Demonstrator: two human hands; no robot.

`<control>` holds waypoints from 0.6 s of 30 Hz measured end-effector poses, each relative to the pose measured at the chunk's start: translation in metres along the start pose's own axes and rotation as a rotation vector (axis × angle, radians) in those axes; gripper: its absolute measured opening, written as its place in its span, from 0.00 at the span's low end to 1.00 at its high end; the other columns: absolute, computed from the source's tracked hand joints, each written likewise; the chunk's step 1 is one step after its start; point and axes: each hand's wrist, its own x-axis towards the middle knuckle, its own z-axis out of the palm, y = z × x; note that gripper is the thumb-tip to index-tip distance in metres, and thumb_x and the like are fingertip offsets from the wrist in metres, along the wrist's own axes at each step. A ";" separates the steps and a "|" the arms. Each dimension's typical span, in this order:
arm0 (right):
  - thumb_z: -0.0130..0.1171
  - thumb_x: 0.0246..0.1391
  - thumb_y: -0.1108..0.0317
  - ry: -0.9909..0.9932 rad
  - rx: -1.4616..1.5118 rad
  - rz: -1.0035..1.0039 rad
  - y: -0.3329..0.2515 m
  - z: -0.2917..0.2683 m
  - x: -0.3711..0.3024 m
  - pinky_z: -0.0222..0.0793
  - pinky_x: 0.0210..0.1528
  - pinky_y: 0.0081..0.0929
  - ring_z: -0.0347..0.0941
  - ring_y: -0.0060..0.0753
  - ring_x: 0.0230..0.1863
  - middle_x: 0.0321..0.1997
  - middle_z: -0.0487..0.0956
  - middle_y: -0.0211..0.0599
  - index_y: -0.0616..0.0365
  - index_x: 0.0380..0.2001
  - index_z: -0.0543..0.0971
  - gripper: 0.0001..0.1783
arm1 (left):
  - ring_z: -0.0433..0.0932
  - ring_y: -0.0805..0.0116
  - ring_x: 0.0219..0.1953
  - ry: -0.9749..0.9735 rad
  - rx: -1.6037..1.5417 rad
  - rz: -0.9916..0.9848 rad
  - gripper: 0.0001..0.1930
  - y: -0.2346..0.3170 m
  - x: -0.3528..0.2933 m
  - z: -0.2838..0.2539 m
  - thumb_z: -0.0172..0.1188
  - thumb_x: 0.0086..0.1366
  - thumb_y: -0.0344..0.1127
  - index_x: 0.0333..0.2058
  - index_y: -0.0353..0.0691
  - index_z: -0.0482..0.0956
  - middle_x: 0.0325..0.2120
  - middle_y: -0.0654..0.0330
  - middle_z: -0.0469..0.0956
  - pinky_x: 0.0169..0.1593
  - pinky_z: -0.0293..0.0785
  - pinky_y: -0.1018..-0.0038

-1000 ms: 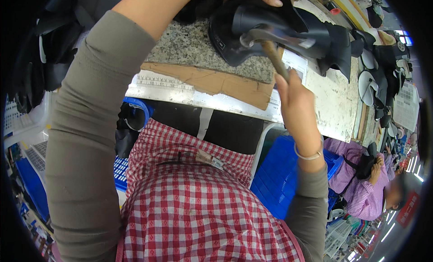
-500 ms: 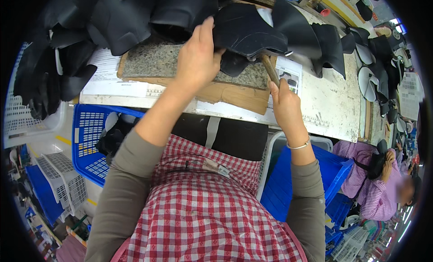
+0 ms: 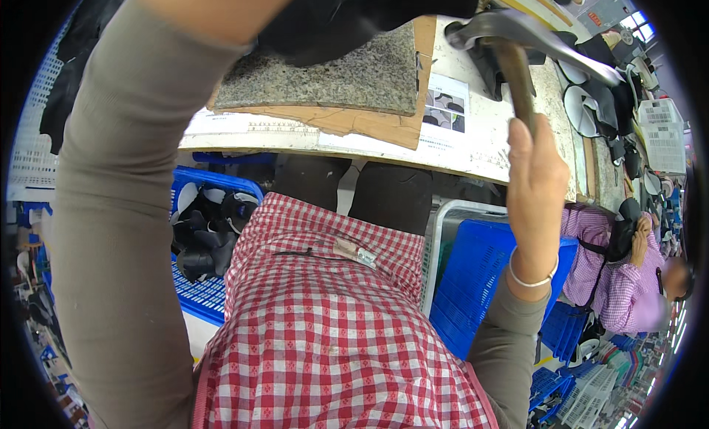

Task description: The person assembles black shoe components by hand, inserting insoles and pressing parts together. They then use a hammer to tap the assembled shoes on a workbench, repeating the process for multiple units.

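My right hand [image 3: 538, 189], with a bracelet on its wrist, is closed round the wooden handle of a hammer [image 3: 517, 78]. The hammer is raised, and its metal head is above the right part of the table. My left arm [image 3: 125, 170] reaches up past the top left edge, so that hand is cut off from view. Near this arm, black leather-like pieces [image 3: 332, 22] hang over the far part of a speckled stone slab [image 3: 332, 82]. The slab lies on a sheet of brown cardboard [image 3: 369, 128].
The white worktable [image 3: 473, 159] carries a printed picture sheet [image 3: 447, 107]. Blue baskets stand below: one at left [image 3: 199, 303] with black pieces, another at right [image 3: 480, 274] in a grey crate. A co-worker in a checked pink top [image 3: 620, 292] handles a black piece at right.
My right hand has lifted the hammer and moved right, off the black piece. My left arm has swung up and left, taking the hand out of view. Most black pieces have left the view.
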 end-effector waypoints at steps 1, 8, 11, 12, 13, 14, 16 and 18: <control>0.53 0.74 0.56 0.022 -0.037 -0.048 0.000 0.008 0.005 0.70 0.25 0.42 0.78 0.55 0.22 0.21 0.77 0.52 0.63 0.41 0.76 0.18 | 0.87 0.50 0.40 -0.099 -0.083 0.033 0.11 0.013 0.005 0.008 0.63 0.59 0.31 0.39 0.35 0.88 0.37 0.47 0.87 0.44 0.82 0.58; 0.51 0.73 0.54 -0.244 -0.130 0.004 0.057 0.105 0.007 0.73 0.29 0.56 0.78 0.68 0.27 0.20 0.78 0.59 0.63 0.37 0.72 0.20 | 0.83 0.49 0.50 -0.709 -0.801 0.208 0.32 0.046 -0.035 0.131 0.69 0.60 0.52 0.58 0.37 0.78 0.43 0.41 0.83 0.56 0.78 0.62; 0.51 0.73 0.55 -0.311 -0.111 0.069 0.077 0.128 -0.012 0.74 0.28 0.56 0.78 0.68 0.25 0.19 0.78 0.59 0.65 0.37 0.72 0.20 | 0.61 0.47 0.72 -0.282 -0.736 0.181 0.50 0.048 -0.132 0.168 0.72 0.55 0.64 0.69 0.41 0.67 0.67 0.43 0.66 0.73 0.57 0.50; 0.51 0.73 0.55 -0.312 -0.108 0.064 0.079 0.134 -0.016 0.74 0.28 0.56 0.78 0.67 0.25 0.19 0.78 0.59 0.65 0.37 0.72 0.20 | 0.56 0.47 0.74 -0.142 -0.742 0.180 0.49 0.053 -0.156 0.178 0.71 0.56 0.64 0.70 0.42 0.66 0.70 0.45 0.63 0.74 0.52 0.48; 0.51 0.73 0.55 -0.302 -0.116 0.066 0.080 0.138 -0.019 0.74 0.28 0.56 0.79 0.67 0.25 0.19 0.78 0.59 0.65 0.37 0.72 0.20 | 0.57 0.47 0.74 -0.103 -0.627 0.071 0.46 0.056 -0.169 0.187 0.69 0.58 0.62 0.69 0.42 0.67 0.69 0.46 0.64 0.74 0.51 0.48; 0.51 0.73 0.55 -0.278 -0.134 0.059 0.080 0.142 -0.021 0.74 0.27 0.56 0.79 0.67 0.25 0.19 0.78 0.59 0.65 0.37 0.73 0.20 | 0.58 0.47 0.73 -0.060 -0.512 -0.040 0.43 0.057 -0.178 0.192 0.68 0.61 0.60 0.68 0.42 0.68 0.68 0.46 0.65 0.74 0.51 0.48; 0.51 0.73 0.54 -0.236 -0.159 0.010 0.081 0.147 -0.017 0.75 0.27 0.55 0.79 0.66 0.25 0.19 0.78 0.58 0.65 0.38 0.73 0.20 | 0.69 0.51 0.66 0.084 -0.239 -0.129 0.32 0.054 -0.171 0.200 0.63 0.66 0.54 0.67 0.56 0.72 0.62 0.50 0.72 0.66 0.61 0.51; 0.51 0.72 0.54 -0.216 -0.172 -0.016 0.083 0.152 -0.005 0.75 0.27 0.55 0.79 0.66 0.25 0.19 0.78 0.58 0.64 0.38 0.73 0.20 | 0.67 0.47 0.68 0.139 -0.154 -0.014 0.23 0.045 -0.146 0.200 0.59 0.62 0.40 0.56 0.45 0.82 0.64 0.46 0.71 0.68 0.60 0.40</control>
